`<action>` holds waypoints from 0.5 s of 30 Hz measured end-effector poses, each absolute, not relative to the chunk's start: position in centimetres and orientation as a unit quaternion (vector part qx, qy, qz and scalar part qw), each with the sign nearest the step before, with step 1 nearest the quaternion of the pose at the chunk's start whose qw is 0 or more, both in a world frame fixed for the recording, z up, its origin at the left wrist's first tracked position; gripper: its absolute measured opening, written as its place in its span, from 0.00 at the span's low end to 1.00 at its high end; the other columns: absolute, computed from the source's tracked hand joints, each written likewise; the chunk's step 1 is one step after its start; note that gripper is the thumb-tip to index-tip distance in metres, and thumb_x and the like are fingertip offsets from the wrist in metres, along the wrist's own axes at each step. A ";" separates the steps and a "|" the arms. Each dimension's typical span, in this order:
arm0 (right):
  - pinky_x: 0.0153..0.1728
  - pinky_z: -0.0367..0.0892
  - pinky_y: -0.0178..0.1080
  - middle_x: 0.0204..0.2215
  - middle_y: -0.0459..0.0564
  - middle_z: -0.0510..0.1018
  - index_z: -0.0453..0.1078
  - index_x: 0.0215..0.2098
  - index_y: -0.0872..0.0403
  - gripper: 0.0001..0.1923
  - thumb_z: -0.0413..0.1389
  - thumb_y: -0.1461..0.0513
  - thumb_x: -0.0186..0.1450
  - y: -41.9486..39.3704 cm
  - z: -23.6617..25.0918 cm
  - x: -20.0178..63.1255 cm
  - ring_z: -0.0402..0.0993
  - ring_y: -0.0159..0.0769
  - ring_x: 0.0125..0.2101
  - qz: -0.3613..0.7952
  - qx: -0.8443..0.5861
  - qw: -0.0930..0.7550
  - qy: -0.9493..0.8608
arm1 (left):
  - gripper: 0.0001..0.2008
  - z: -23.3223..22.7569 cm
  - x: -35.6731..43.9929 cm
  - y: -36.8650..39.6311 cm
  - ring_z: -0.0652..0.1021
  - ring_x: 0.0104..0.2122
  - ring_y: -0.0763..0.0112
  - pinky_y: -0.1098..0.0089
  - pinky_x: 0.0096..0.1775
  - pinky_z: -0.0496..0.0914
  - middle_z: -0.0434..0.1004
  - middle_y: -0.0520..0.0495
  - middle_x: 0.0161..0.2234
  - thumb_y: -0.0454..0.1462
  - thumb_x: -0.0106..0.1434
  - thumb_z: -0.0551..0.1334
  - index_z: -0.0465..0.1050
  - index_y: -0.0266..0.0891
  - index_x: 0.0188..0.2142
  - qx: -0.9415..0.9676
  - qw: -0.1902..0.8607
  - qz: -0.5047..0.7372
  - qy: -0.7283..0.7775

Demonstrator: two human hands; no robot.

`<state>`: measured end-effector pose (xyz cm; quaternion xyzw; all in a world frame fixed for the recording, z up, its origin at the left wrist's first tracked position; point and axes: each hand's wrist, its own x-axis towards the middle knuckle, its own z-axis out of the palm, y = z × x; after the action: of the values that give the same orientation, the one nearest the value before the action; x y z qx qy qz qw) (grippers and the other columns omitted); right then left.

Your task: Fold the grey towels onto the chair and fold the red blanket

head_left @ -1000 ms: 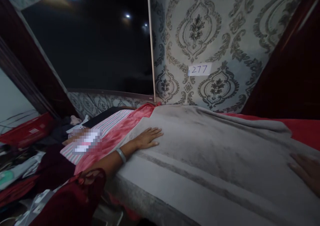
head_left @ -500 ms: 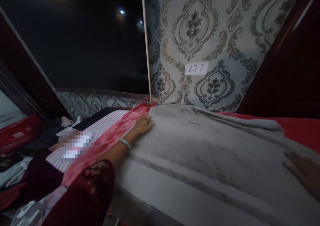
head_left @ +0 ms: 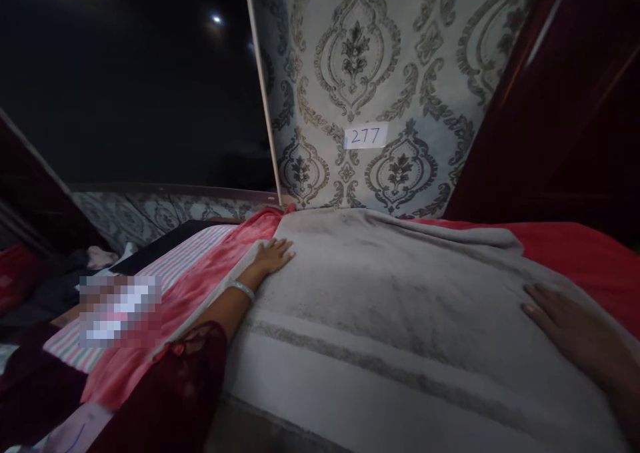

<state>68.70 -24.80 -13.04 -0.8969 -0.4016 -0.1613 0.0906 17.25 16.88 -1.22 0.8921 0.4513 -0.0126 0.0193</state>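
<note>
A grey towel with paler and darker bands along its near side lies spread over a surface in front of me. My left hand, with a bracelet at the wrist, rests flat on its left edge, fingers apart. On the right part of the towel lies my right hand, palm down with fingers stretched out; it holds nothing. Pink-red fabric runs beside the towel on the left, and red cloth shows past its far right edge.
Striped cloth and a black flat item lie at left, near a blurred-out patch. A large dark screen stands behind. A paper label reading 277 is on the patterned wall. Dark red wood is at right.
The view has swung to the right, so more of my right hand and the red cloth shows. Both hands stay flat on the grey towel; the left fingers look more spread.
</note>
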 end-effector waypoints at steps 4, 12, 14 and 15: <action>0.64 0.54 0.56 0.70 0.51 0.54 0.57 0.70 0.52 0.42 0.30 0.43 0.66 -24.5 -10.5 66.2 0.50 0.47 0.69 -0.070 -0.918 0.101 -0.377 | 0.36 0.3 18.1 16.7 0.48 0.71 0.41 0.34 0.63 0.49 0.46 0.33 0.72 0.55 0.70 0.44 0.53 0.40 0.70 0.858 -0.022 0.025 0.513; 0.63 0.56 0.58 0.70 0.51 0.56 0.57 0.70 0.50 0.35 0.35 0.47 0.70 -24.2 -9.4 65.2 0.50 0.48 0.69 -0.079 -0.918 0.097 -0.377 | 0.36 -1.6 29.7 3.2 0.45 0.72 0.53 0.44 0.68 0.41 0.43 0.46 0.73 0.59 0.68 0.49 0.50 0.53 0.71 0.997 0.068 0.014 -0.042; 0.63 0.56 0.59 0.70 0.50 0.56 0.57 0.70 0.48 0.34 0.35 0.46 0.71 -24.2 -9.7 65.5 0.50 0.48 0.69 -0.088 -0.915 0.100 -0.380 | 0.35 -2.4 30.6 2.1 0.46 0.72 0.54 0.45 0.68 0.41 0.45 0.47 0.73 0.59 0.69 0.48 0.50 0.54 0.71 0.995 0.082 -0.007 -0.055; 0.64 0.56 0.59 0.70 0.49 0.57 0.57 0.70 0.48 0.34 0.35 0.46 0.71 -24.2 -9.8 65.6 0.50 0.48 0.69 -0.091 -0.915 0.101 -0.381 | 0.35 -2.7 30.6 2.3 0.47 0.72 0.54 0.45 0.68 0.42 0.45 0.46 0.73 0.59 0.69 0.48 0.50 0.53 0.71 0.996 0.084 -0.010 -0.033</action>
<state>65.57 -24.24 -9.76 -0.9146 -0.3807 -0.0909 0.1012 30.63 2.31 -2.67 0.9958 -0.0334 -0.0095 0.0845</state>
